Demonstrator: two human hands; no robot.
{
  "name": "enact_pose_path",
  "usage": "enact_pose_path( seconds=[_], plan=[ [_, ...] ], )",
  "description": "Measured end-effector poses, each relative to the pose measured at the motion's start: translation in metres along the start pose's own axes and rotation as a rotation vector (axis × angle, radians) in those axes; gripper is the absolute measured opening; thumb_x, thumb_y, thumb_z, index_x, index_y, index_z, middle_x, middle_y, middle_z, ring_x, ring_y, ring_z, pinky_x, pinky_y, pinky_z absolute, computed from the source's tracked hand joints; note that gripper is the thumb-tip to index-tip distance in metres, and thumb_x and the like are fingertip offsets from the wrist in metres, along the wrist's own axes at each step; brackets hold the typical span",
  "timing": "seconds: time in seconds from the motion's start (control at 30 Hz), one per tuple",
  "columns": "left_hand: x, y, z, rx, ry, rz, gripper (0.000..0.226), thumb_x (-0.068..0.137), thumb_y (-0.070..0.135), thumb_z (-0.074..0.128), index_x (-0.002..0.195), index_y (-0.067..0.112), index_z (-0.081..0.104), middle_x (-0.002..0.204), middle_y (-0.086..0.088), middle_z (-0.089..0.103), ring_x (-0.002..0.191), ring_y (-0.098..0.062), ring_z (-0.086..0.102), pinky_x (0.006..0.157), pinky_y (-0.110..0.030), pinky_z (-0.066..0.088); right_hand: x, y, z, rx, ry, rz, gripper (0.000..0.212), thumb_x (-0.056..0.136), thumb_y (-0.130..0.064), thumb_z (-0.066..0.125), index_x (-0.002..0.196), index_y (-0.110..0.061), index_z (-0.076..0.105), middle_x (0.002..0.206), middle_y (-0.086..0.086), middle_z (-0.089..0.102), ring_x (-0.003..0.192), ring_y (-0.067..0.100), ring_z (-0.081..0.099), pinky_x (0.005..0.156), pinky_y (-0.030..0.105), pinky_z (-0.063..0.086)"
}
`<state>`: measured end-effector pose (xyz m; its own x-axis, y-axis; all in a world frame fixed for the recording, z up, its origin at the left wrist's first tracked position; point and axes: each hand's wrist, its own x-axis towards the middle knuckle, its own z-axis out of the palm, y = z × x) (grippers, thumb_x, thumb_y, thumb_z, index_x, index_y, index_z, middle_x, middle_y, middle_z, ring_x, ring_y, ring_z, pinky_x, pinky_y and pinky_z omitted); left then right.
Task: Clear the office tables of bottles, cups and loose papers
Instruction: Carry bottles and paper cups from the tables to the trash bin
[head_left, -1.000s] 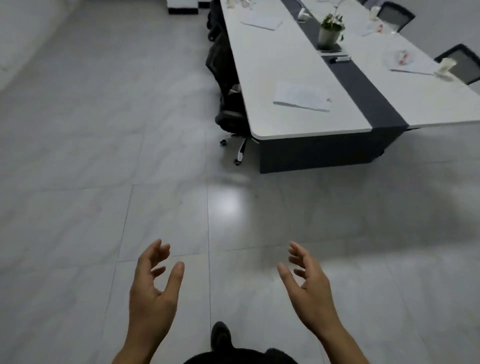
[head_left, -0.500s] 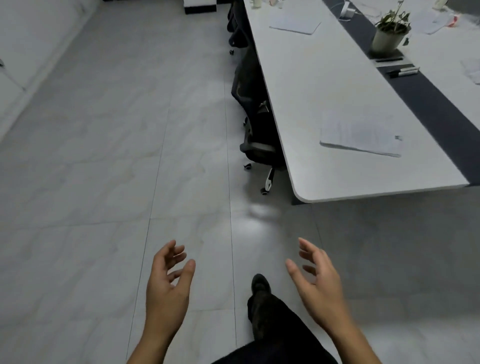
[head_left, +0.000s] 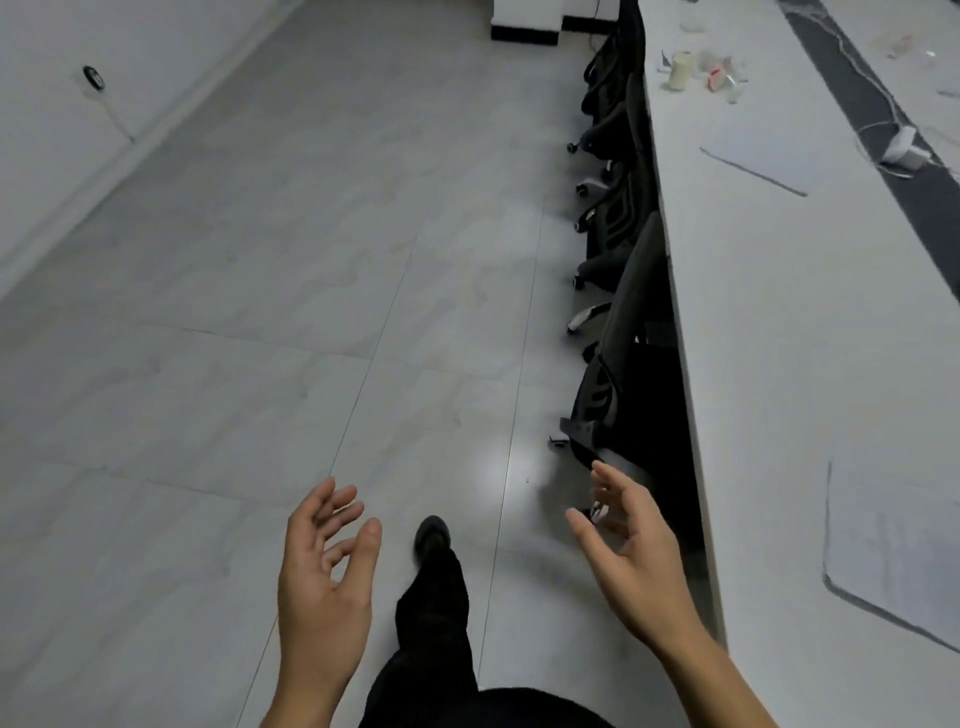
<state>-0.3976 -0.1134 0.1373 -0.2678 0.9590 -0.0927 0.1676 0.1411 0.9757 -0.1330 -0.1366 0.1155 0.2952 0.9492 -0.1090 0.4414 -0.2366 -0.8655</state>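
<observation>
Your left hand (head_left: 324, 582) and right hand (head_left: 636, 561): empty, fingers relaxed. Reach right for the white loose paper sheet (head_left: 893, 545) on the long white table (head_left: 769, 364); slide to edge, pinch.

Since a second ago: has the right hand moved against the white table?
Yes. The right hand went forward: before, it was short of the white table's near end; now it sits beside its long edge, by the black chair.

The floor (head_left: 260, 312) is light grey tiles with soft cloudy marks and thin dark lines. The table (head_left: 779, 338) is white with a dark grey strip (head_left: 844, 67) down it. The chairs (head_left: 628, 291) are black. The trouser leg (head_left: 431, 623) and shoe (head_left: 431, 532) are black too. A blurry cup (head_left: 678, 78) looks pale cream, maybe.
</observation>
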Motion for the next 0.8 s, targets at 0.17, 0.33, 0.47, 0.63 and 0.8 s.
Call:
enact_pose_path(
  seconds=[0.17,0.33,0.47,0.63,0.8],
  plan=[
    [0.168,0.041,0.032,0.011,-0.025,0.02,0.047,0.092,0.012,0.063,0.132,0.031,0.048,0.124,0.009,0.062,0.114,-0.004,0.061,0.088,-0.024,0.053,0.153,-0.053,0.027,0.065,0.063,0.049,0.052,0.089,-0.025,0.071,0.136,-0.035,0.049,0.128,-0.019,0.055,0.116,-0.01,0.053,0.094,0.018,0.046],
    [0.33,0.095,0.082,0.078,-0.146,0.07,0.046,0.093,0.012,0.062,0.133,0.028,0.047,0.124,0.009,0.062,0.113,-0.005,0.061,0.087,-0.021,0.047,0.287,-0.093,0.025,0.105,0.174,0.084,0.052,0.089,-0.028,0.071,0.137,-0.034,0.052,0.125,-0.02,0.056,0.115,-0.005,0.056,0.093,0.022,0.047],
    [0.447,0.111,0.149,0.094,-0.203,0.097,0.046,0.093,0.012,0.062,0.133,0.027,0.047,0.123,0.007,0.062,0.113,-0.005,0.061,0.087,-0.023,0.048,0.392,-0.092,0.028,0.154,0.274,0.138,0.052,0.089,-0.025,0.071,0.136,-0.033,0.052,0.127,-0.019,0.057,0.117,-0.005,0.055,0.095,0.023,0.045],
    [0.591,0.119,0.262,0.113,-0.231,0.094,0.045,0.092,0.012,0.063,0.131,0.029,0.048,0.123,0.007,0.062,0.114,-0.007,0.06,0.093,-0.029,0.048,0.553,-0.072,0.031,0.19,0.336,0.185,0.051,0.089,-0.022,0.07,0.134,-0.036,0.051,0.128,-0.02,0.055,0.115,-0.012,0.051,0.095,0.019,0.044],
    [0.727,0.178,0.355,0.118,-0.269,0.122,0.046,0.092,0.012,0.063,0.131,0.03,0.049,0.122,0.011,0.062,0.114,-0.005,0.06,0.088,-0.021,0.05,0.73,-0.099,0.0,0.155,0.343,0.171,0.055,0.088,-0.027,0.071,0.139,-0.033,0.05,0.127,-0.019,0.056,0.116,-0.002,0.055,0.1,0.032,0.048]
  ],
)
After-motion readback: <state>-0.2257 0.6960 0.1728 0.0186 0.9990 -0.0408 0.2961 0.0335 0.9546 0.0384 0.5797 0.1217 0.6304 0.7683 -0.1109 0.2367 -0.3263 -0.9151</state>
